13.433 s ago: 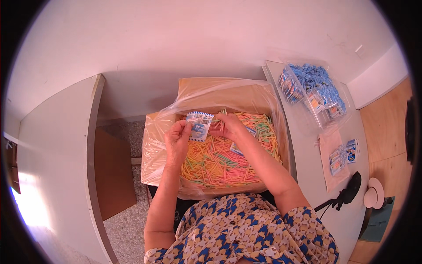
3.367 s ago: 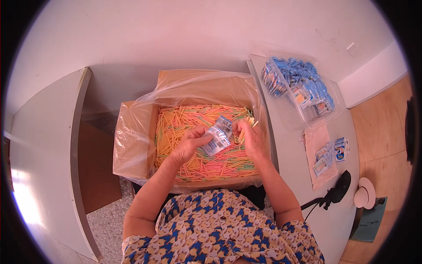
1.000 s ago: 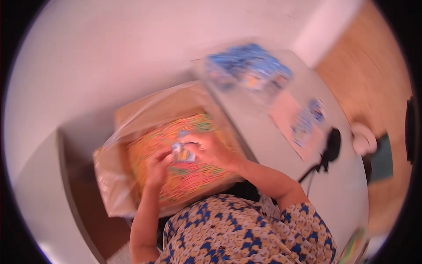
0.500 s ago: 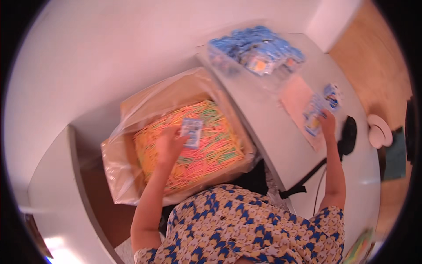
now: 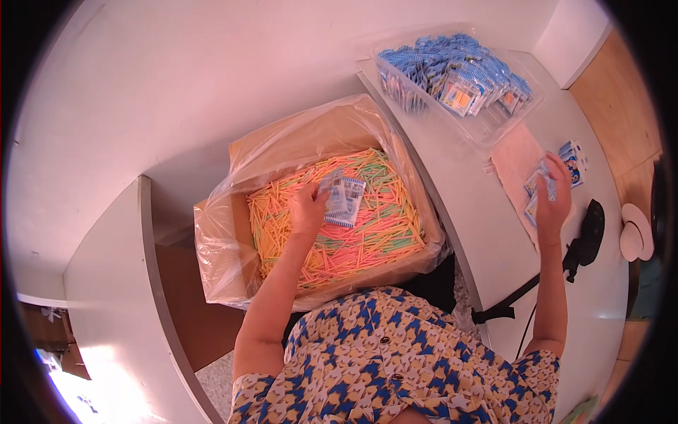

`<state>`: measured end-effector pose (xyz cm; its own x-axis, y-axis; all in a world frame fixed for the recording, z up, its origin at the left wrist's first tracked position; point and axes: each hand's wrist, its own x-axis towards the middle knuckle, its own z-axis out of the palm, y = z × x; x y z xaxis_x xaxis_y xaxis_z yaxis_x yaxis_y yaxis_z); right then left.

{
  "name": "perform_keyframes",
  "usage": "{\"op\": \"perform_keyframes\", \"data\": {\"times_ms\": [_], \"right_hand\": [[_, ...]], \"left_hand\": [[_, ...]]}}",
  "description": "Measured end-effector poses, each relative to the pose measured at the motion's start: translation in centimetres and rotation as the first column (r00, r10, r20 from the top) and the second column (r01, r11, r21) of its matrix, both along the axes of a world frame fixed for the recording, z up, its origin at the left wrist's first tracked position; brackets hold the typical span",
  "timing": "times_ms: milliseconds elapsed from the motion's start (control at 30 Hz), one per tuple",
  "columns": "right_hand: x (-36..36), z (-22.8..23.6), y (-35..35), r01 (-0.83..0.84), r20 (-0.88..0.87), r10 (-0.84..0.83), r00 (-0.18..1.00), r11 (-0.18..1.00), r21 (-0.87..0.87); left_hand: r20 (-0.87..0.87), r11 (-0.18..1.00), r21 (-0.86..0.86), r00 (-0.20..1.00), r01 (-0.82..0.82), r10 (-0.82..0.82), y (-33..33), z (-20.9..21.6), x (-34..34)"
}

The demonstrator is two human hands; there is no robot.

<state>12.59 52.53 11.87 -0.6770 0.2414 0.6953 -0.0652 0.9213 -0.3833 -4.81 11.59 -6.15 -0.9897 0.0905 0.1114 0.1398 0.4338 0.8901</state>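
Over the open carton, my left hand [image 5: 308, 209] is closed on the edge of small clear packets [image 5: 345, 201] with blue striped ends. At least two overlap, fanned apart. Below them, thin sticks [image 5: 339, 247] in pink, orange, yellow and green fill the carton. To the right, my right hand [image 5: 555, 198] is curled over similar blue-and-clear packets [image 5: 531, 206] lying on a pink cloth [image 5: 511, 157]. Its thumb and fingers seem to pinch one, though the fingers partly hide the grip.
The carton [image 5: 304, 134] has a clear plastic liner over its flaps. A clear tub [image 5: 487, 134] piled with filled blue packets [image 5: 459, 67] stands at the table's far end. More packets [image 5: 572, 164], a black strap [image 5: 590, 230] and a pale round object [image 5: 635, 233] sit rightward.
The whole view has shifted, moving the scene rightward. The packets in my left hand now show fanned apart where one showed before. My right hand stays at the packets on the cloth.
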Motion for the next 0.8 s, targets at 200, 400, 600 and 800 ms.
{"op": "perform_keyframes", "data": {"times_ms": [200,400,600,800], "right_hand": [[-6.1,-1.5,-14.9,-0.558,0.227,0.555,0.800,0.828,-0.055],[-10.4,-4.9,-20.7,-0.590,0.565,0.682,0.464,0.714,-0.378],[-8.5,-8.4,-19.8,-0.840,0.846,0.447,0.289,0.543,0.000],[-7.0,-9.9,-25.0,-0.898,0.769,0.532,0.353,0.424,0.119]], "left_hand": [[-0.278,0.991,0.073,0.956,0.117,-0.092,-0.7,2.5,0.9],[0.010,0.931,0.099,0.935,0.352,-0.355,-2.0,6.7,3.5],[-0.011,0.935,0.339,0.994,0.105,-0.108,-5.0,4.1,3.0],[-0.086,0.969,0.245,0.996,0.037,-0.017,-6.0,1.4,1.5]]}}
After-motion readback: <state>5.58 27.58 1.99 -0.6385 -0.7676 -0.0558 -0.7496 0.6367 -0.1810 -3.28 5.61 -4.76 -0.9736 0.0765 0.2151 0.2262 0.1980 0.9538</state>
